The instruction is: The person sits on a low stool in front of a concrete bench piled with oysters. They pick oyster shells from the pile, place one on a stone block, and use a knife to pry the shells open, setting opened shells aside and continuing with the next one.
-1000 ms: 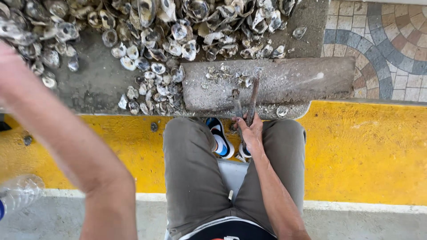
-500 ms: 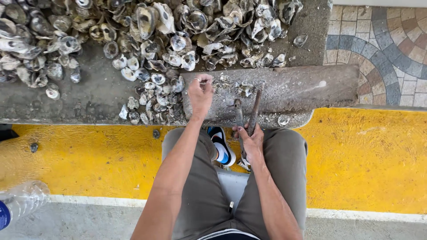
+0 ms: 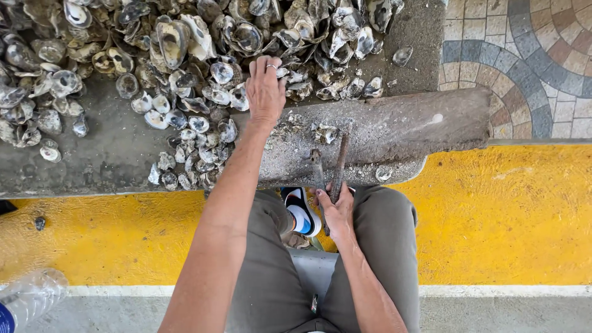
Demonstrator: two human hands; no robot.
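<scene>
Right grip [image 3: 336,209] tight around rusty tool [image 3: 340,161], left grip [image 3: 265,89] (fingers spread) on oyster shells [image 3: 203,74].

Concrete slab [image 3: 92,166] carries oyster shells [image 3: 185,74], stone block [image 3: 401,129]

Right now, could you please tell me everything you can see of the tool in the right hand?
The tool is a slim, straight rod, rusty brown and metal by its look. The right hand grips its lower end above the lap. It slants up and slightly right, its upper end over the grey worn slab, near shell scraps. Whether the tip touches the slab is unclear.
</scene>
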